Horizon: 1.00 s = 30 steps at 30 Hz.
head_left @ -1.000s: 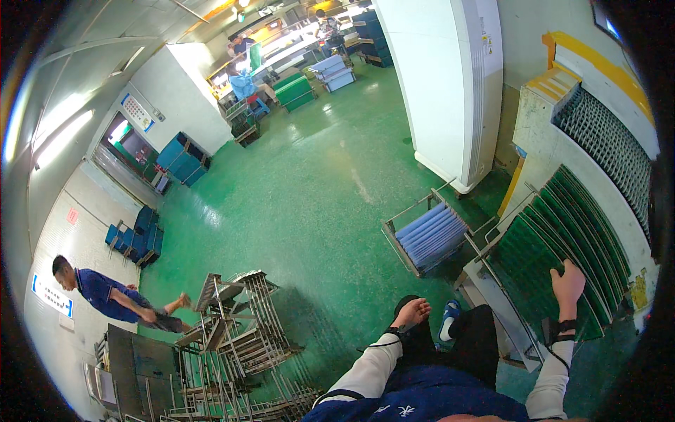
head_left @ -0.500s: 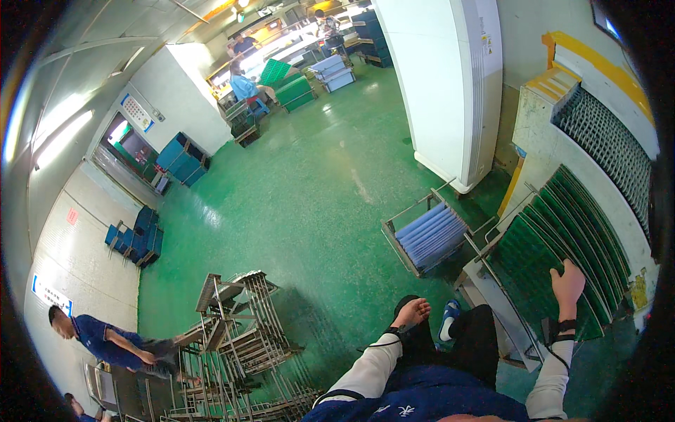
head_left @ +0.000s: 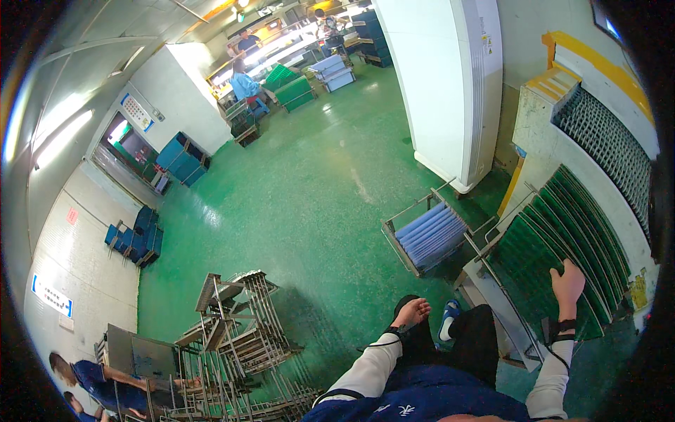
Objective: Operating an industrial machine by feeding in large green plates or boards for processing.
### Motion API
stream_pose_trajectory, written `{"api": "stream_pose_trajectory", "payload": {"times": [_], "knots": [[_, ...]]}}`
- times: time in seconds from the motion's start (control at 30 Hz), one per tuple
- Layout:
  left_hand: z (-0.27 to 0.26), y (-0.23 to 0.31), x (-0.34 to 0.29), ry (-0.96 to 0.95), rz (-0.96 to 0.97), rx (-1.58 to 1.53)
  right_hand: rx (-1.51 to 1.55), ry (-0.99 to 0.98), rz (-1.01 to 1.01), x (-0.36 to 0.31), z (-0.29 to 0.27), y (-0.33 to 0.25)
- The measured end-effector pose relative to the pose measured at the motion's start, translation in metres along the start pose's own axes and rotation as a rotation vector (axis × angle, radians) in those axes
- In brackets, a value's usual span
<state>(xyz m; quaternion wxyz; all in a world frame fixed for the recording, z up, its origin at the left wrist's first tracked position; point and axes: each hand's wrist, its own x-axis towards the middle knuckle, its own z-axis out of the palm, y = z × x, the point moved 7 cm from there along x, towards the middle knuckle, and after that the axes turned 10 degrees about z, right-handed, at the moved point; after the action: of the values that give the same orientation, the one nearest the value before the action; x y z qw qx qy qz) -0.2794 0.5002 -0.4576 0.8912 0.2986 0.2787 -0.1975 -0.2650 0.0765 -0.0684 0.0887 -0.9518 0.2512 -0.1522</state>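
Observation:
My right hand point(head_left: 567, 285) rests at the upper edge of a dark green gridded board point(head_left: 524, 257), its thumb and fingers curled round that edge. More such green boards point(head_left: 580, 221) stand on edge, fanned out in a row to the right. A metal rack point(head_left: 492, 285) stands along their left side. Over my dark-trousered leg, my left hand point(head_left: 411, 311) is turned palm up, with loosely bent fingers and nothing visible in it. Both forearms have white sleeves and dark wrist straps.
A metal frame of light-blue sheets point(head_left: 430, 235) stands ahead of my feet. Beyond it rises a tall white cabinet point(head_left: 439, 91). A machine with a slotted conveyor point(head_left: 605, 137) is at right. Metal racks point(head_left: 239, 323) crowd the lower left beside a co-worker point(head_left: 95, 376). Blue crates point(head_left: 183, 160) line the wall.
The co-worker at lower left has moved lower, with an arm now stretched toward the metal racks, uncovering a metal box behind. Far-off people shifted slightly. My hands have stayed in place.

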Motion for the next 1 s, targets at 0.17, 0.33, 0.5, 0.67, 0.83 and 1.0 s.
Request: {"api": "stream_pose_trajectory", "payload": {"times": [0.17,0.33,0.5,0.67,0.83,1.0], "knots": [[-0.002,0.0,-0.001,0.012,-0.011,-0.023,-0.033,-0.042,0.024,0.001,0.002,0.001],[0.007,0.002,-0.007,-0.018,0.018,0.003,-0.023,0.068,-0.042,0.004,0.016,0.017],[0.002,0.004,-0.008,0.019,0.025,0.034,-0.016,0.035,-0.022,0.001,0.005,0.005],[-0.008,0.002,0.0,-0.003,0.012,0.046,-0.003,0.07,-0.054,0.003,0.014,0.014],[-0.011,0.0,0.004,-0.114,0.022,-0.027,-0.02,0.031,-0.045,0.004,0.015,0.01],[-0.005,-0.005,0.009,-0.108,0.008,-0.011,-0.005,0.067,-0.022,0.001,0.007,0.013]]}}
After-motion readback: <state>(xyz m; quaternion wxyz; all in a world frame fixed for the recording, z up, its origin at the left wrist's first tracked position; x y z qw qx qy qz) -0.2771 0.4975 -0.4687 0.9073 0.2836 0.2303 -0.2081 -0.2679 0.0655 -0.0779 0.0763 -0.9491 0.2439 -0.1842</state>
